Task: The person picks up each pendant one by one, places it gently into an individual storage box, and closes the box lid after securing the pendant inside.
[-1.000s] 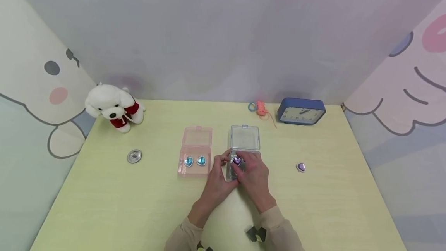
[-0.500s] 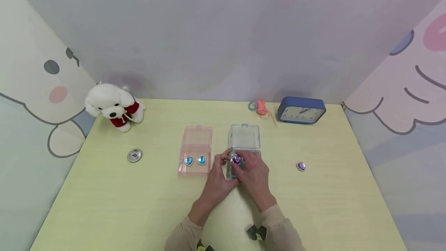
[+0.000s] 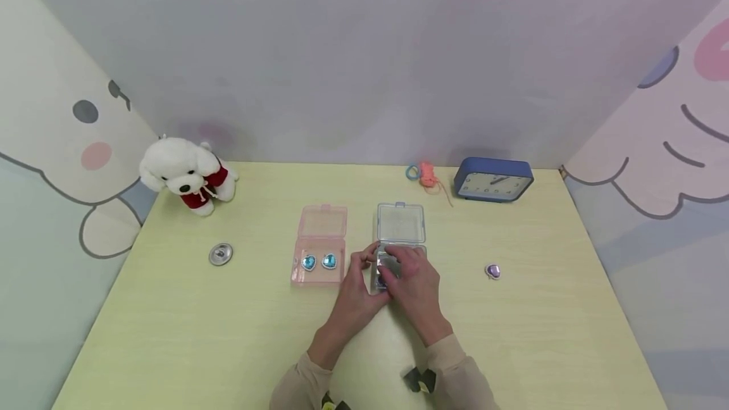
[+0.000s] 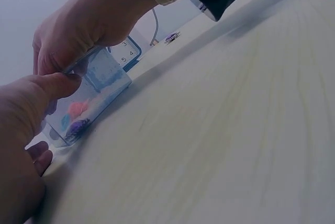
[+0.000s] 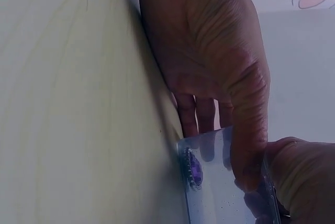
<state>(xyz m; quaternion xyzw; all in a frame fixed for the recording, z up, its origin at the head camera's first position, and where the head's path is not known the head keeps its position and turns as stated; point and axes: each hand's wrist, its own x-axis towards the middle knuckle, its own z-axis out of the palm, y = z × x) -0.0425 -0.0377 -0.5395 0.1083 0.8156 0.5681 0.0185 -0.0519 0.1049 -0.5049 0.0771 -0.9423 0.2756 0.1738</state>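
Note:
A small clear plastic box [image 3: 400, 224] stands in the middle of the table with its lid tipped back. My left hand [image 3: 354, 299] holds it at the left side, thumb at the near wall. Over the box my right hand [image 3: 420, 286] has its thumb and forefinger apart with no gem between them. Inside, a purple heart-shaped gem [image 5: 195, 170] with a beaded silver rim lies low against the wall. To the left, an open pink box [image 3: 321, 279] contains two blue heart gems [image 3: 329, 261]. Another purple gem [image 3: 493, 271] lies on the table at right.
At the back right stand a blue clock [image 3: 494, 180] and, beside it, an orange bundle of yarn [image 3: 428, 176] and a blue ring [image 3: 412, 173]. A white plush dog [image 3: 182, 173] sits back left, with a round metal lid-like disc [image 3: 220, 254] in front of it.
The purple gem has left my right thumb and forefinger and dropped to the near part of the clear box. My left hand has stayed on the box.

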